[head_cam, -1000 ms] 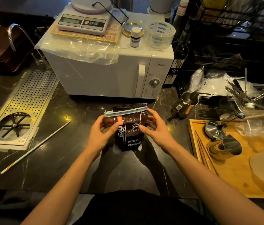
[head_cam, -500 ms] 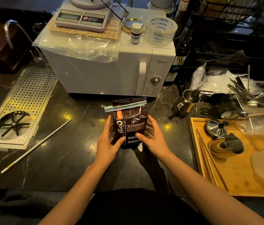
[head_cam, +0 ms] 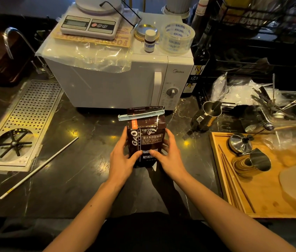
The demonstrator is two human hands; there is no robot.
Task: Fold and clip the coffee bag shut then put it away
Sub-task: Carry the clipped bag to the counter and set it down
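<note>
A dark brown coffee bag [head_cam: 149,139] stands upright on the black marble counter, just in front of the white microwave. A long pale blue clip [head_cam: 141,115] is clamped across its folded top, with a strip of bag sticking up behind it. My left hand [head_cam: 123,157] grips the bag's lower left side, thumb on the front. On the lower right side my right hand [head_cam: 169,156] holds it the same way. Both thumbs nearly meet over the printed label.
The white microwave [head_cam: 118,82] carries a scale, a tape roll and a small bottle. A perforated metal drip tray [head_cam: 21,122] lies left, with a white rod [head_cam: 40,166] beside it. A steel pitcher [head_cam: 209,115] and a wooden tray [head_cam: 263,188] of tools sit right.
Both hands slid down from the clip at the bag's top to its lower sides. The bag stays upright on the counter with the clip in place.
</note>
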